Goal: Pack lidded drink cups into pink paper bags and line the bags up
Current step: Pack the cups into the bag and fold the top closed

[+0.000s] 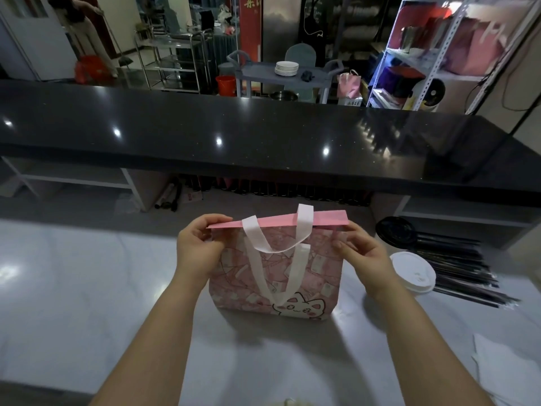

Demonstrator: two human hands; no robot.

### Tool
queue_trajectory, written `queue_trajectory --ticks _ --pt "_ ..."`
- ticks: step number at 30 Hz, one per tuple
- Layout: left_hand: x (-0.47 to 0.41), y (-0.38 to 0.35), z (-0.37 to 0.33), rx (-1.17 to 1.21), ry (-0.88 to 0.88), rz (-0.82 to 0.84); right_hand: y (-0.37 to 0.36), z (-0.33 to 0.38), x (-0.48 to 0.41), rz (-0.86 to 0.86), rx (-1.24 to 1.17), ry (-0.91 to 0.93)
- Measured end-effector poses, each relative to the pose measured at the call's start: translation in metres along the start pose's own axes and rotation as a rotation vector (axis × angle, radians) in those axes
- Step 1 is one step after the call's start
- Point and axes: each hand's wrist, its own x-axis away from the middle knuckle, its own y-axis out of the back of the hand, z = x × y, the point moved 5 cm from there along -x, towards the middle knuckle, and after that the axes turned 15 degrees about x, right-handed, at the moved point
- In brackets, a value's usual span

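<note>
Head view: a pale glossy desk (87, 288) runs under both forearms. A long black counter (234, 133) lies beyond the fingers (202, 222), and a cluttered room sits behind it: a grey cart (263, 74) carrying stacked plates (286, 68), an orange bucket (225, 85), and a white rack (439, 54) of pink and red bags far right.

The bag (307, 276) stands upright on the desk between the two hands. It is pink, with white handles (275, 238) drooping over its front and a cartoon cat low on its face. The left hand (194, 247) pinches the top edge at its left corner. The right hand (363, 253) pinches the right corner, fingers curled on the paper. The mouth is pressed nearly flat, so its contents cannot be seen.

To the right of the right fingers lie a white lid (412, 272), a black lid (395, 231) and a bundle of black straws (459, 268). Writing on a red banner (250, 24) far beyond is unreadable.
</note>
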Motion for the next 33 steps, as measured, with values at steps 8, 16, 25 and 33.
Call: queue_trajectory --ticks 8,16,25,33 --pt "-0.004 0.004 -0.004 0.012 0.024 0.06 -0.021 -0.01 -0.004 -0.325 -0.022 0.111" --pt "-0.009 0.013 -0.01 0.0 -0.037 0.2 -0.017 0.017 -0.01 -0.218 0.418 0.478" --pt "-0.004 0.017 -0.025 -0.368 -0.241 0.234 -0.007 0.035 0.003 -0.208 0.498 0.452" --pt "-0.004 -0.007 -0.03 -0.607 -0.417 0.219 -0.012 0.042 -0.009 -0.184 0.733 0.316"
